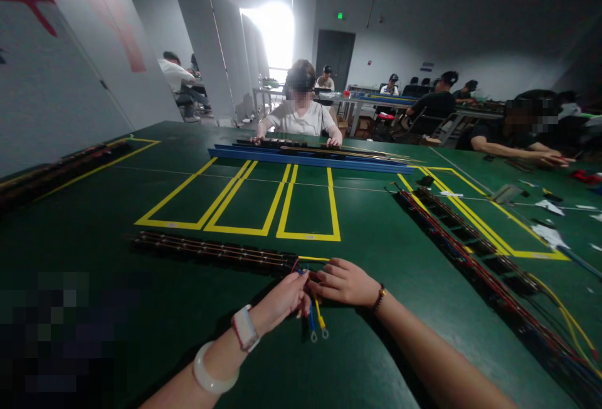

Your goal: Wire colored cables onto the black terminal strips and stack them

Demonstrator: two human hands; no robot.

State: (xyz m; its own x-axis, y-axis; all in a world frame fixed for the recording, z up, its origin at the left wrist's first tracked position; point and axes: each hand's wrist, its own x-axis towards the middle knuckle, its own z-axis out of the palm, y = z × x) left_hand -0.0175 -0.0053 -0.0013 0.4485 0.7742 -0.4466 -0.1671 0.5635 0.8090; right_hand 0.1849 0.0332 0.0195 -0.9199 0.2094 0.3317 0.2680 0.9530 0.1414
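A long dark strip assembly [211,252] with copper-coloured rods lies on the green table, its right end at my hands. My left hand [290,296] is closed in a pinch on thin wires at that end. Close beside it, my right hand [347,282] lies palm down with its fingers bent together over the same wires; what its fingertips grip is hidden. Below the hands hang a blue wire [313,321] and a yellow wire [320,315], both ending in ring terminals. A yellow wire also runs leftward from my right hand's fingers along the strip.
Yellow tape outlines [239,230] mark the green table [263,365]. More wired strips [461,258] lie at the right, another [70,170] at far left. Across the table, a person [301,117] handles strips on a blue rail [310,160]. Other people sit behind.
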